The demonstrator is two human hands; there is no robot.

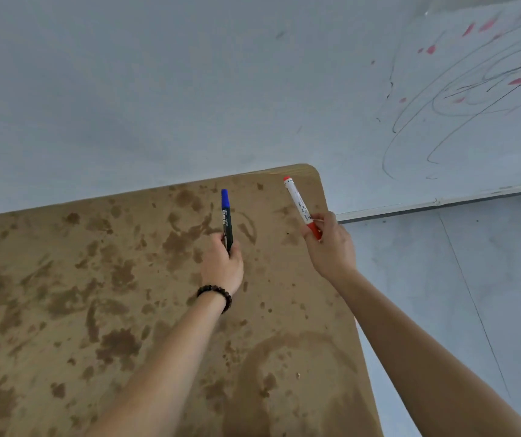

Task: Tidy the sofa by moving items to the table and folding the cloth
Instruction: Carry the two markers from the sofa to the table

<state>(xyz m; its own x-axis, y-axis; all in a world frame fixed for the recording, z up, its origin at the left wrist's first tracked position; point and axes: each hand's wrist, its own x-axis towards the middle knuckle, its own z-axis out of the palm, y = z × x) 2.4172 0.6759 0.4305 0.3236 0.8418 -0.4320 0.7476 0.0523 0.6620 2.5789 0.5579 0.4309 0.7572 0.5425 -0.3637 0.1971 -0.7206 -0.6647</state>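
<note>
My left hand (223,263), with a dark bead bracelet on its wrist, grips a black marker with a blue cap (226,217) that points away from me over the brown stained table (64,294). My right hand (330,244) pinches a white marker with a red cap and red end (298,203) near the table's far right corner, its cap tilted up and to the left. Both markers are held above the tabletop. No sofa or cloth is in view.
The table's rounded far corner (311,171) and right edge border a pale grey floor (457,294). A white board with black and red scribbles (473,99) leans at the upper right. A pale wall (127,89) lies beyond the table.
</note>
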